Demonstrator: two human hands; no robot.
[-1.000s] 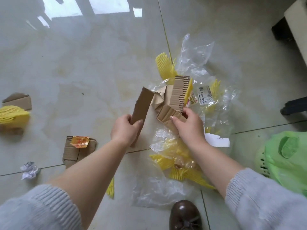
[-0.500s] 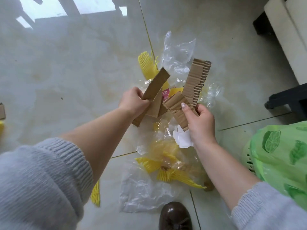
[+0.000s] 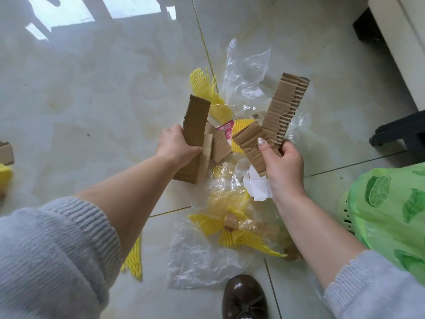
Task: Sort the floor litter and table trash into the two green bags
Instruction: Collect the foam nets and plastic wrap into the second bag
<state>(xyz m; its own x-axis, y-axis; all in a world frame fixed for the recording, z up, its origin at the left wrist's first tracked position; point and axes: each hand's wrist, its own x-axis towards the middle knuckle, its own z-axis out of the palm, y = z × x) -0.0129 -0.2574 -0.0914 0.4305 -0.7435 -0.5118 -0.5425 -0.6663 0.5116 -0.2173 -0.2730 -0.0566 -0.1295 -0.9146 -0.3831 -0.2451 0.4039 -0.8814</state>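
Cardboard fills both hands: the left hand [image 3: 177, 146] grips a stack of brown strips [image 3: 195, 134], the right hand [image 3: 284, 166] pinches torn corrugated pieces [image 3: 271, 125] and a white scrap. Carry them together to the green bag [image 3: 391, 217] (just right), clearing its rim before letting go.

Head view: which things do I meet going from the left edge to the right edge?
Yellow foam net → left hand gripping cardboard strip → right hand holding torn cardboard → green bag.
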